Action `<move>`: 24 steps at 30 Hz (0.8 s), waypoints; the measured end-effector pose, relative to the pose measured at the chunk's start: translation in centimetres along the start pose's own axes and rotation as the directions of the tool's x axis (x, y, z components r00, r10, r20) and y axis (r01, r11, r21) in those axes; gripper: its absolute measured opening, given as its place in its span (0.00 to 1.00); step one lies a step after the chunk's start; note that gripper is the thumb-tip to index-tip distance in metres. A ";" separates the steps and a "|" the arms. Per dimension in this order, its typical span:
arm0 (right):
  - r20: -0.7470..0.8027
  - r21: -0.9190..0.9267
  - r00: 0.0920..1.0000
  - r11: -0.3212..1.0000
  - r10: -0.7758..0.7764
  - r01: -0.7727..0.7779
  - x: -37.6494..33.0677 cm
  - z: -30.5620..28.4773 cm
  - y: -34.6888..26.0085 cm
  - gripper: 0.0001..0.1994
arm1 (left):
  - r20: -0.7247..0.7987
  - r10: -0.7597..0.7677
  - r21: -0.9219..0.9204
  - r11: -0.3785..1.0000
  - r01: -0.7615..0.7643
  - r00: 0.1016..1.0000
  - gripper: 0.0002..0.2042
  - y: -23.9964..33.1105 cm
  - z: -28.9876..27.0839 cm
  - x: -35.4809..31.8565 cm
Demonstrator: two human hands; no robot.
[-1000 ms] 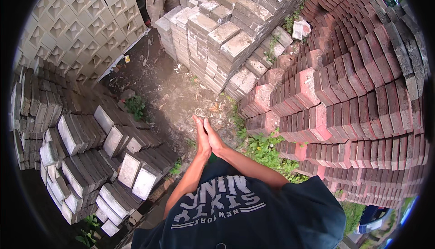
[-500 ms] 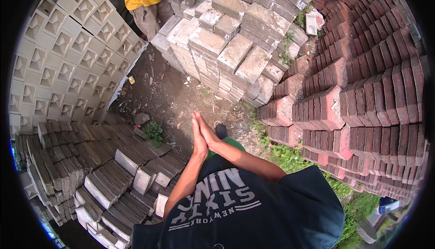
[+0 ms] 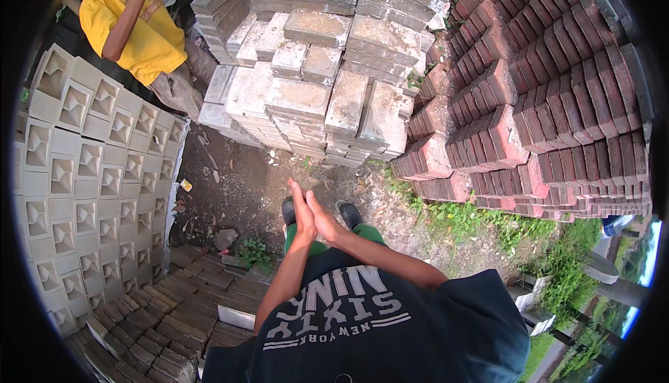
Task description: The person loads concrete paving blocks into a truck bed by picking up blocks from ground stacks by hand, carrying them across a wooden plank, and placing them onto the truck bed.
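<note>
Head view: a grey brick stack (image 3: 300,94) is standing ahead; before it, the left hand (image 3: 302,212) and right hand (image 3: 324,217) are still pressing flat together, visibly gripping nothing, so moving no bricks; left of it, a co-worker (image 3: 136,31) is now showing more.

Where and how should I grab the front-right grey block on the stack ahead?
Probably the near end, from your side: the grey block lies flat, that end facing you at the edge of the grey stack, with a dark gap along its left.
</note>
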State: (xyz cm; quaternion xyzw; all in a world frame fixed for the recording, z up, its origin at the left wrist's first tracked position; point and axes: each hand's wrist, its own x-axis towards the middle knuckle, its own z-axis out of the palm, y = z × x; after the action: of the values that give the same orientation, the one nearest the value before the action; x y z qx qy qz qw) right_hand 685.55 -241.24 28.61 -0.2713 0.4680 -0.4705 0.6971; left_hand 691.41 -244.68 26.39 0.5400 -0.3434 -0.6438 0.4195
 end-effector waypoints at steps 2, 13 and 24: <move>-0.061 0.020 0.998 1.000 -0.001 0.002 0.5 2.4 -2.0 0.32 | 0.097 -0.071 -0.005 0.997 0.072 0.993 0.39 -1.4 -2.9 2.1; -0.658 0.293 0.751 0.936 0.051 0.193 5.9 4.3 2.0 0.35 | 0.703 -0.312 0.071 0.925 0.374 0.639 0.37 7.7 -5.0 1.6; -0.749 0.440 0.590 0.892 0.301 0.103 4.8 0.0 1.7 0.18 | 0.634 -0.485 0.304 0.873 0.383 0.602 0.18 12.3 -6.7 8.7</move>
State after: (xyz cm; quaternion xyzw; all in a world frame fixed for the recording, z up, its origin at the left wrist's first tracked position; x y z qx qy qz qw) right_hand 686.75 -244.97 25.30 0.1609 0.6266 -0.5932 0.4792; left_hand 699.50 -257.57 32.61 0.3534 -0.3760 -0.8550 0.0527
